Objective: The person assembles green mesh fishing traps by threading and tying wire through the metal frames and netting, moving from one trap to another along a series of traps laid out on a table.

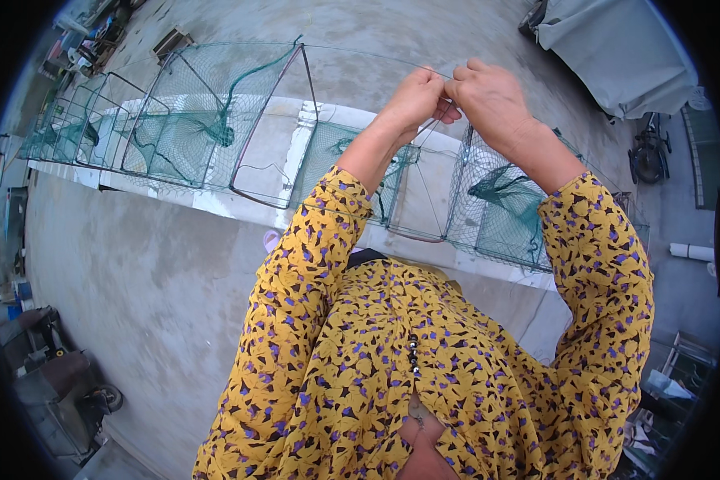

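Observation:
A long fish trap (184,144) of green mesh stretches from left to right in front of me, stiffened by dark rectangular frames. Along its top runs a thin cord (360,53) that leads into my fingers. My left hand (416,98) pinches this cord above the trap, thumb and forefinger pressed together. Right beside it, my right hand (492,100) is closed, its fingertips meeting the left ones at the cord. The exact grip between the fingertips is partly hidden. Darker green netting funnels (508,196) show inside the trap.
The trap lies over a long pale board (268,144) on concrete ground. A grey-covered vehicle (616,52) stands far right, with a bicycle (650,152) near it. At lower left is a dark three-wheeler or scooter (56,384). A small wooden stool (172,42) sits far left.

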### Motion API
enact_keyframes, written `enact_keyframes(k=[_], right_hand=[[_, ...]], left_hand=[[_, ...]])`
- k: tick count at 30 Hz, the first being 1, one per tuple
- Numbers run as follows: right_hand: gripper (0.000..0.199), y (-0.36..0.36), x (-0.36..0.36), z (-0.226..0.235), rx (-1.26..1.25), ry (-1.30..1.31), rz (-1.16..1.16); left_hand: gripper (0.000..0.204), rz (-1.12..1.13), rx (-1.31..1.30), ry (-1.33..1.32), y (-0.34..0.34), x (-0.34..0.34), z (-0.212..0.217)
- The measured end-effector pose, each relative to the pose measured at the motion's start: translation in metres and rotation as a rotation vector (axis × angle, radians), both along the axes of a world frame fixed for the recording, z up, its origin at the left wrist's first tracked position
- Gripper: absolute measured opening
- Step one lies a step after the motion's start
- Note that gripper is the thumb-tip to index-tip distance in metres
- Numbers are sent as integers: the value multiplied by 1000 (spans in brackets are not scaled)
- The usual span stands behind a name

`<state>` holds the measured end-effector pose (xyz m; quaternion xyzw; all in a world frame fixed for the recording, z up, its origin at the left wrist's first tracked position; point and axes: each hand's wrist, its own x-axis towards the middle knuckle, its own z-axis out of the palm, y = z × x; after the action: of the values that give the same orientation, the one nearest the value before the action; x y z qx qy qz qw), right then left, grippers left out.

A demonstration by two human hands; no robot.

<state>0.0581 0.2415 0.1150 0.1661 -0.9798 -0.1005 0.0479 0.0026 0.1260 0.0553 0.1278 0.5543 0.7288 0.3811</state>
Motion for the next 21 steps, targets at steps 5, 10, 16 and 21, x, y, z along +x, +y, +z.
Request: enact_keyframes(k=[5, 10, 16, 21], right_hand=[[9, 8, 3, -6, -44, 5, 41], [9, 10, -4, -8, -128, -10, -28], [13, 19, -12, 14, -363, -252, -65], [7, 13, -7, 26, -326, -243, -108]], left_hand=[[11, 59, -7, -37, 0, 2, 3], [8, 29, 27, -46, 0, -4, -8], [5, -17, 104, -89, 1, -3, -13], [7, 6, 133, -142, 4, -1, -14]])
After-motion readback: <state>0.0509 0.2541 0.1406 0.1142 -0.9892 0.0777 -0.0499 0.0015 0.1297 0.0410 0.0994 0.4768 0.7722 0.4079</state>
